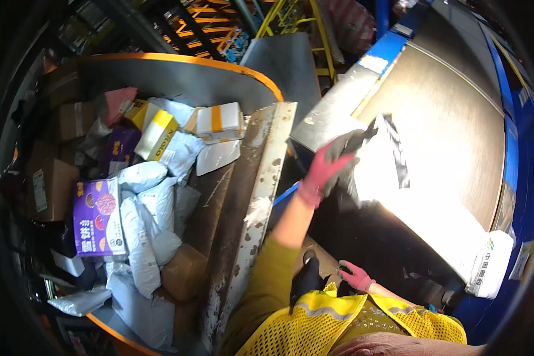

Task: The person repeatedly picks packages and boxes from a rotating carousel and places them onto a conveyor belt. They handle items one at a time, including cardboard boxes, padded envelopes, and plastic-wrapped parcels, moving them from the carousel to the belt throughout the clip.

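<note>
My left hand [331,167], in a pink and grey work glove, grips a plastic mailer [374,164] with a dark edge by its left side. That mailer is over the near edge of a brightly lit conveyor belt [449,102], and glare washes out much of it. Lower down, my right hand [357,277] wears a matching glove and hangs close to my body, fingers apart, with nothing visible in it. To the left, a grey bin [169,73] with an orange rim holds many parcels, among them a purple printed bag [99,218] and white mailers [140,244].
A worn metal ledge [258,196] forms the bin's near side. Inside are a white box with orange tape [218,120], a yellow-white box [158,135] and brown cartons [53,189]. A white sack [490,264] with writing sits at the conveyor's corner. A yellow ladder [316,31] stands behind.
</note>
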Demonstrator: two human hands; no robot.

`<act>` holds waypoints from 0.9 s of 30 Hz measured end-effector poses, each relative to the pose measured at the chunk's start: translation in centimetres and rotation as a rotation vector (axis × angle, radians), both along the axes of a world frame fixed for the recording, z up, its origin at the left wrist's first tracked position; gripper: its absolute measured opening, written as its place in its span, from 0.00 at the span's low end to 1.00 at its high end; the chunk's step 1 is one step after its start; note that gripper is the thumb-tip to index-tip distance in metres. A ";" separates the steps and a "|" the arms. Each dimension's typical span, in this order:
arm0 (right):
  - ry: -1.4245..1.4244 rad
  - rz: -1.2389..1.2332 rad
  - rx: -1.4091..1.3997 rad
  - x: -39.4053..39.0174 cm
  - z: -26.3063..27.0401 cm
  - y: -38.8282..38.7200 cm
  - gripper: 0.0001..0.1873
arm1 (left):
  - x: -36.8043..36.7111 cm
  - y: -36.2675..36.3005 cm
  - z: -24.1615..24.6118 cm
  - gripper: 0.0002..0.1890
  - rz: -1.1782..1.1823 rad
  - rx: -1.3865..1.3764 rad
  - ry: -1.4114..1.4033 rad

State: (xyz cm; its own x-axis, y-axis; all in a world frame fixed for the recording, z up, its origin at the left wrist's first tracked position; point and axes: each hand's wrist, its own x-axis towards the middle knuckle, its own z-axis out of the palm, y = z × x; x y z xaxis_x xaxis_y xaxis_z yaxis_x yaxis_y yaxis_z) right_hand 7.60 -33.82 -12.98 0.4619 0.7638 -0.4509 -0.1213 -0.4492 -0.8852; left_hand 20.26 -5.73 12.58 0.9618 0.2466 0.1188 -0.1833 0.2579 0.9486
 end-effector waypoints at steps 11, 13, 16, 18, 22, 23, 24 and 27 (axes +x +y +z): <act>-0.197 -0.057 -0.024 6.9 12.5 9.3 0.29 | 11.1 27.9 1.6 0.27 0.731 0.830 0.084; -0.173 -0.049 0.017 7.3 13.4 11.5 0.29 | 5.6 31.4 0.9 0.27 0.765 0.860 -0.088; -0.097 0.002 0.021 7.5 13.8 14.3 0.30 | 0.7 38.5 0.7 0.44 0.523 1.649 0.432; -0.349 0.088 0.131 7.5 13.7 16.2 0.29 | -0.5 41.8 -0.2 0.67 0.103 1.895 0.888; -0.456 0.180 0.210 7.8 14.2 18.7 0.27 | -0.1 44.4 -1.2 0.68 -0.142 2.086 0.888; -0.455 0.209 0.200 7.9 14.6 19.1 0.27 | 0.0 44.0 -1.2 0.67 -0.141 2.122 0.801; -0.425 0.185 0.265 8.2 15.2 19.4 0.26 | -0.3 43.3 -1.0 0.67 -0.160 2.133 0.745; -0.280 0.138 0.370 9.4 17.7 20.3 0.25 | -1.5 39.2 0.1 0.64 0.160 2.050 0.741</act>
State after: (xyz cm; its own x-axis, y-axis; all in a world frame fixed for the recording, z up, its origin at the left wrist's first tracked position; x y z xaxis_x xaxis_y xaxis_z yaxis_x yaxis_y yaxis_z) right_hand 17.03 -13.56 4.75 0.4102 0.9119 -0.0100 0.1831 -0.0931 -0.9787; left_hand 18.72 33.45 12.64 0.9341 0.3556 -0.0309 0.3306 -0.8946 -0.3007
